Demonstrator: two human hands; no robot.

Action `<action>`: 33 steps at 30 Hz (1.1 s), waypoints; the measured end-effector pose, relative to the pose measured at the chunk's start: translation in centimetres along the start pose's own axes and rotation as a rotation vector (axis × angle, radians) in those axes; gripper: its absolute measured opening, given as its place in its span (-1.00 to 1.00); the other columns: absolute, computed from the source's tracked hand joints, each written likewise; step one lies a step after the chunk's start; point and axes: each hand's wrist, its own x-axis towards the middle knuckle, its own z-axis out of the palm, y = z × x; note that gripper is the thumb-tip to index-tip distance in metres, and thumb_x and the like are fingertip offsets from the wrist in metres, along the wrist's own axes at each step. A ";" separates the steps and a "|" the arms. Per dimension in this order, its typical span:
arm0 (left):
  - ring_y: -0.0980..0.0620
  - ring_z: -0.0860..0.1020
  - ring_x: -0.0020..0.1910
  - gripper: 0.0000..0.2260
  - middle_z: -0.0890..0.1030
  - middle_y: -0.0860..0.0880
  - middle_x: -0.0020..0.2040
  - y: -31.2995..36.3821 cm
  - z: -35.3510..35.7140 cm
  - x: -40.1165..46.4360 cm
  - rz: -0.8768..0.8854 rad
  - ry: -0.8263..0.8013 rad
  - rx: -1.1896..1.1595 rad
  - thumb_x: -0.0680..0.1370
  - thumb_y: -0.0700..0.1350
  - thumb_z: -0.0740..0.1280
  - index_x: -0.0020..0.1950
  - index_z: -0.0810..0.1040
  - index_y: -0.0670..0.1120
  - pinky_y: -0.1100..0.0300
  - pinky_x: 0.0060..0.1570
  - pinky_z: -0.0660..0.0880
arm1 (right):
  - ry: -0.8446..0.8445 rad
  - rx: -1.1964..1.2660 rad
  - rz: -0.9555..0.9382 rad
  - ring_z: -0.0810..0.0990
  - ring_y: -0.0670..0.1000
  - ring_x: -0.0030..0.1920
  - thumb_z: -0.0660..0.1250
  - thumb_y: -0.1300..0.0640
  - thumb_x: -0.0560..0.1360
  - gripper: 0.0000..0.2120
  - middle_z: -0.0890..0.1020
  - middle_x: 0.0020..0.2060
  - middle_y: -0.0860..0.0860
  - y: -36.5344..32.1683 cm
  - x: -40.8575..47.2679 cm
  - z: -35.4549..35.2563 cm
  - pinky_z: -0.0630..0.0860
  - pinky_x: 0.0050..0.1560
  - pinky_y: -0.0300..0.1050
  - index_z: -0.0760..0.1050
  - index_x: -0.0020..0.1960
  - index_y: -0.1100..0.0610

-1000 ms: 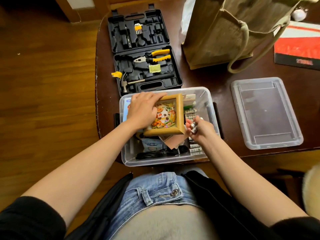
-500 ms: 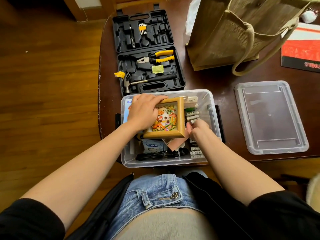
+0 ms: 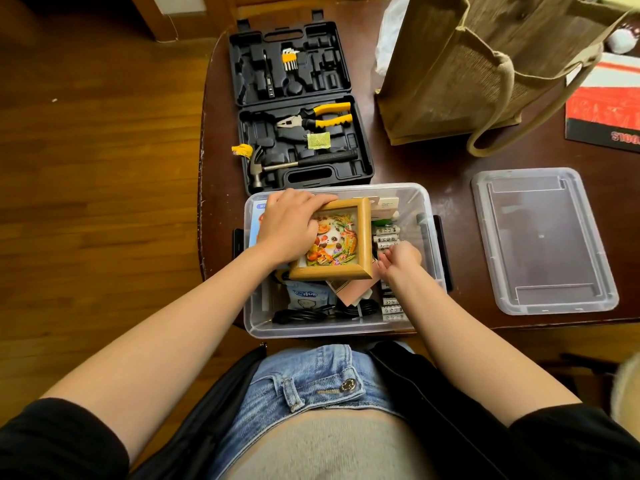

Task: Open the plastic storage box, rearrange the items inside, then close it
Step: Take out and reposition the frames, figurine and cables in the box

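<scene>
The clear plastic storage box (image 3: 311,330) stands open at the table's near edge, in front of my lap. Its clear lid (image 3: 543,240) lies flat on the table to the right. My left hand (image 3: 291,226) grips a wooden picture frame (image 3: 362,271) with a cartoon panda picture, holding it over the left half of the box. My right hand (image 3: 401,259) is down in the right side of the box, fingers curled on batteries (image 3: 388,233) lying in a row there. Under the frame lie a blue packet (image 3: 308,296) and a black cable (image 3: 304,315).
An open black tool case (image 3: 301,133) with pliers and a hammer lies just behind the box. A jute bag (image 3: 450,64) stands at the back right, and a red booklet (image 3: 606,112) lies at the far right. The table's left edge (image 3: 202,168) drops to a wooden floor.
My right hand, which held batteries above the box, has gone down into the battery row on the right side. My left hand still holds the frame in much the same place.
</scene>
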 end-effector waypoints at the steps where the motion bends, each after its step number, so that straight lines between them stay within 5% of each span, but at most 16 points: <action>1: -0.01 0.40 0.20 -0.53 0.56 0.04 0.18 0.0 0.0 0.0 -0.001 0.001 0.001 0.50 -0.19 0.17 0.39 0.39 0.13 0.07 0.25 0.14 | -0.004 -0.076 -0.017 0.45 -0.03 -0.26 0.00 0.28 0.61 -0.62 0.44 0.34 0.18 -0.2 -0.2 0.2 0.38 -0.22 -0.21 0.32 0.38 0.30; 3: -0.01 0.40 0.19 -0.53 0.56 0.04 0.17 0.0 0.0 0.0 -0.003 0.005 0.002 0.51 -0.19 0.17 0.39 0.39 0.13 0.08 0.24 0.13 | -0.041 -0.176 -0.011 0.53 -0.03 -0.16 0.04 0.31 0.59 -0.65 0.61 0.09 0.14 -0.6 -0.8 0.5 0.38 -0.16 -0.21 0.41 0.33 0.30; 6: -0.01 0.40 0.19 -0.53 0.56 0.04 0.17 -0.1 0.0 0.0 0.000 0.008 0.000 0.50 -0.19 0.18 0.39 0.40 0.12 0.09 0.23 0.12 | -0.076 -0.326 0.010 0.46 -0.06 -0.21 0.13 0.30 0.58 -0.69 0.52 -0.27 0.01 -0.9 -0.9 0.6 0.32 -0.15 -0.13 0.45 0.29 0.28; 11: -0.01 0.40 0.19 -0.53 0.56 0.04 0.18 0.0 -0.1 0.0 0.000 0.005 -0.003 0.50 -0.19 0.17 0.39 0.39 0.13 0.10 0.23 0.12 | -0.042 -0.379 -0.044 0.41 -0.06 -0.20 0.13 0.27 0.58 -0.70 0.60 0.01 0.11 -0.2 -0.8 0.7 0.27 -0.29 -0.20 0.47 0.27 0.27; 14: -0.01 0.39 0.20 -0.53 0.55 0.04 0.18 0.0 -0.2 0.0 0.001 0.002 -0.009 0.51 -0.18 0.17 0.40 0.38 0.14 0.09 0.24 0.12 | -0.038 -0.420 -0.055 0.43 -0.02 -0.16 0.15 0.25 0.56 -0.68 0.54 -0.05 0.12 0.1 -0.9 0.5 0.30 -0.28 -0.18 0.48 0.28 0.25; 19: -0.02 0.40 0.20 -0.52 0.56 0.03 0.20 -0.2 -0.2 0.0 0.003 0.006 -0.039 0.50 -0.19 0.19 0.39 0.39 0.12 0.06 0.25 0.14 | -0.130 -0.588 -0.305 0.50 0.03 0.19 0.21 0.17 0.57 -0.71 0.57 0.19 0.09 -1.2 -3.0 -0.5 0.40 0.08 -0.14 0.52 0.24 0.21; 23: -0.01 0.41 0.18 -0.52 0.56 0.04 0.16 -0.4 -0.2 -0.1 0.001 0.044 -0.122 0.47 -0.23 0.22 0.36 0.43 0.10 0.07 0.23 0.15 | -0.255 -0.602 -0.553 0.59 -0.21 -0.08 0.13 0.02 0.61 -0.69 0.66 -0.07 -0.05 -1.6 -6.4 -1.9 0.44 -0.19 -0.45 0.62 -0.01 0.10; 26: -0.01 0.42 0.18 -0.50 0.56 0.03 0.15 -0.7 -0.5 -0.3 0.023 0.055 -0.235 0.44 -0.29 0.22 0.34 0.46 0.05 0.10 0.22 0.19 | -0.362 -0.782 -0.587 0.59 -0.15 -0.08 0.25 -0.11 0.52 -0.76 0.65 -0.12 -0.10 -1.4 -7.8 -1.8 0.47 -0.12 -0.32 0.59 -0.07 0.02; 33: -0.02 0.32 0.35 -0.62 0.39 -0.11 0.28 -1.7 -1.4 -1.7 -0.062 0.155 -0.534 0.53 -0.35 0.22 0.31 0.49 -0.10 0.19 0.37 0.20 | -0.301 -0.886 -0.598 0.60 0.06 0.05 0.36 0.02 0.47 -0.72 0.62 0.03 0.05 -1.7 -7.1 0.1 0.55 0.10 0.03 0.51 0.11 0.16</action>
